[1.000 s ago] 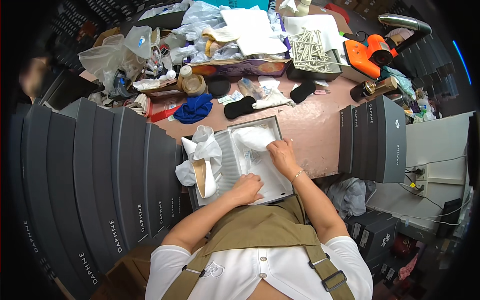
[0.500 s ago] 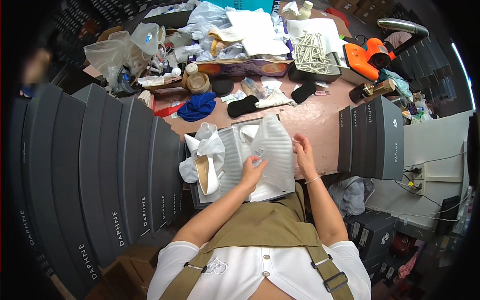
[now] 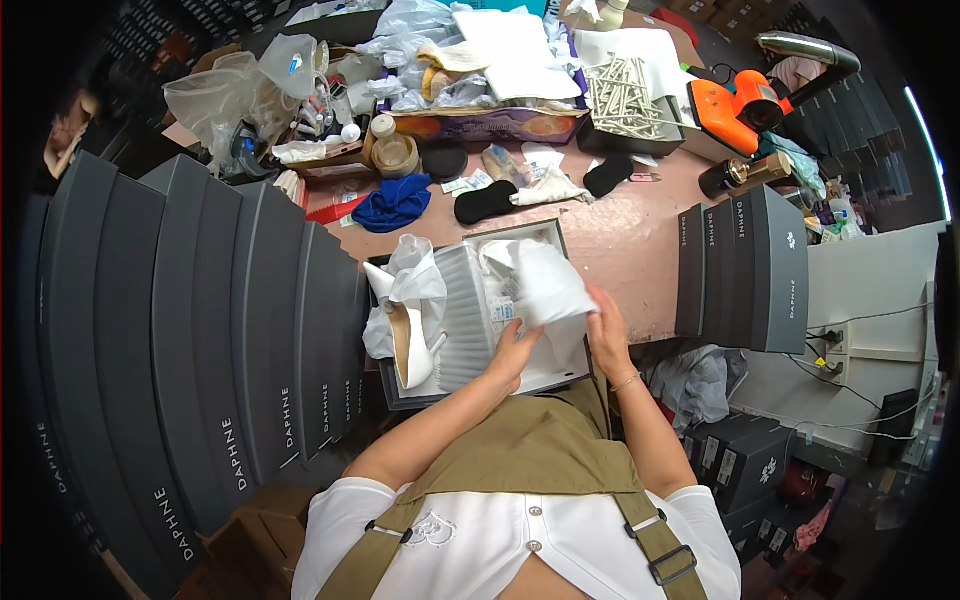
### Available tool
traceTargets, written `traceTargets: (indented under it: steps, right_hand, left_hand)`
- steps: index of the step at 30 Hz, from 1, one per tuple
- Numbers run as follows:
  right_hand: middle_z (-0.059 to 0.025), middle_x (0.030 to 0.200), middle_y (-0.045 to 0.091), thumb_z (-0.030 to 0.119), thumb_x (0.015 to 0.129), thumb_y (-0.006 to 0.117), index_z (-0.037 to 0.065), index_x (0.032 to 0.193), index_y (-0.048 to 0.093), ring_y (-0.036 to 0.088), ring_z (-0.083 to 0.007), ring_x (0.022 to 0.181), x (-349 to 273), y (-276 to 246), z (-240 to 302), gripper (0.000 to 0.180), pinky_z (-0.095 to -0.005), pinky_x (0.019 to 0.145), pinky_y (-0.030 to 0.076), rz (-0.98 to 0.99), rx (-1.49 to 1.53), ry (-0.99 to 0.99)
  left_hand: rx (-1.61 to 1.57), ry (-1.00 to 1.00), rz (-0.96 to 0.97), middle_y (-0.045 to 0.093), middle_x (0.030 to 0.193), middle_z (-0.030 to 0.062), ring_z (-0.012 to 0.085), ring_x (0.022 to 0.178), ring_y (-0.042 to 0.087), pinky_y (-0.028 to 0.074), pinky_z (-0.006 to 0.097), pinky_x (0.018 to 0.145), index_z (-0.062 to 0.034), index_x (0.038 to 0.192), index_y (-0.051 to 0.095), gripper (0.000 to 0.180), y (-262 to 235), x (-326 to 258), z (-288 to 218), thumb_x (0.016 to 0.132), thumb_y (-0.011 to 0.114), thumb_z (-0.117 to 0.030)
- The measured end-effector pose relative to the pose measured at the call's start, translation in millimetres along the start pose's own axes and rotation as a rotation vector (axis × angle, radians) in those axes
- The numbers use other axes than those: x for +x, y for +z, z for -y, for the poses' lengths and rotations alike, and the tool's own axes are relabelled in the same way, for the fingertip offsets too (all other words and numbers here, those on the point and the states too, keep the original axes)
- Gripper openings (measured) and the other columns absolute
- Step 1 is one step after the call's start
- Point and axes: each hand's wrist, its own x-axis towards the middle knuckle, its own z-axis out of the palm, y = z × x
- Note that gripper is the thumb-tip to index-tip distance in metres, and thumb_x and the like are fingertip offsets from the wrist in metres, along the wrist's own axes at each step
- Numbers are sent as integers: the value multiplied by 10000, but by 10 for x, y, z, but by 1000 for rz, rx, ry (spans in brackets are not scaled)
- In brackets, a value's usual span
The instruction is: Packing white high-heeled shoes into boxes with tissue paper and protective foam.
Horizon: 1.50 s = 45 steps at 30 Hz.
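An open grey shoebox [image 3: 400, 402] lies in front of me. On its left side rests a white high-heeled shoe [image 3: 417, 362] with crumpled white tissue paper [image 3: 418, 268] beside it. Ribbed, translucent foam wrap [image 3: 462, 335] lines the middle. My right hand [image 3: 608, 335] grips the right edge of a white wrapping sheet [image 3: 555, 285], folded and smeared by motion, over the box's right part. My left hand [image 3: 513, 355] is closed at the sheet's lower edge, its fingertips beside a small printed sachet [image 3: 503, 310]; what they pinch is unclear.
Grey shoeboxes stand stacked at left [image 3: 265, 330] and right [image 3: 770, 275]. Behind the box lie a blue cloth [image 3: 393, 204], black pads [image 3: 486, 202] and a jar [image 3: 395, 156]. Farther back are a box of white sticks [image 3: 625, 100] and an orange tool [image 3: 712, 115].
The translucent sheet standing over the box's right side has come down into a folded white shape. My right hand has moved down onto its edge, and the sachet now shows more plainly.
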Motion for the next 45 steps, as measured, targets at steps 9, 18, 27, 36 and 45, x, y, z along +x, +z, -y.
traceTargets:
  steps: [9, 18, 27, 36, 45]
  right_hand:
    - [-129, 1034, 636, 24, 913, 519, -30, 1189, 564, 636, -186, 913, 125, -698, 1776, 285, -294, 789, 515, 368, 628, 51]
    - [-171, 972, 587, 56, 844, 470, 63, 1303, 492, 586, -339, 904, 630, 706, 298, 459, -442, 793, 465, 481, -602, -264]
    - [-194, 1110, 531, -87, 751, 499, 10, 1348, 444, 548, -352, 983, 444, 43, 1181, 607, -401, 924, 430, 71, -55, -209]
    - [-142, 870, 602, 89, 868, 642, -26, 1156, 575, 584, -215, 720, 292, -52, 1342, 317, -317, 601, 471, 272, 274, 111]
    - [-136, 906, 634, 141, 807, 673, 51, 988, 631, 618, -329, 835, -144, -103, 1526, 206, -399, 737, 498, 938, -102, -271]
  left_hand:
    - [792, 549, 590, 330, 1429, 173, 327, 1335, 293, 259, 425, 1088, -46, 1353, 442, 510, 468, -179, -132, 911, 570, -266]
    - [611, 203, 526, 511, 1285, 137, 210, 1158, 537, 450, 324, 962, 0, 1319, 471, 450, -119, -464, -304, 961, 552, -260]
    - [-602, -272, 336, 464, 1325, 54, 235, 1207, 477, 408, 428, 1005, -139, 1420, 334, 663, 155, -657, -607, 931, 475, -564]
    - [-275, -6, 183, 637, 797, 48, 166, 553, 585, 445, 255, 426, -70, 1133, 569, 569, -462, -649, -629, 910, 481, -587]
    - [-626, 255, 172, 598, 1202, 81, 202, 1092, 584, 488, 322, 921, -32, 1274, 517, 349, -1041, -541, -423, 967, 500, -197]
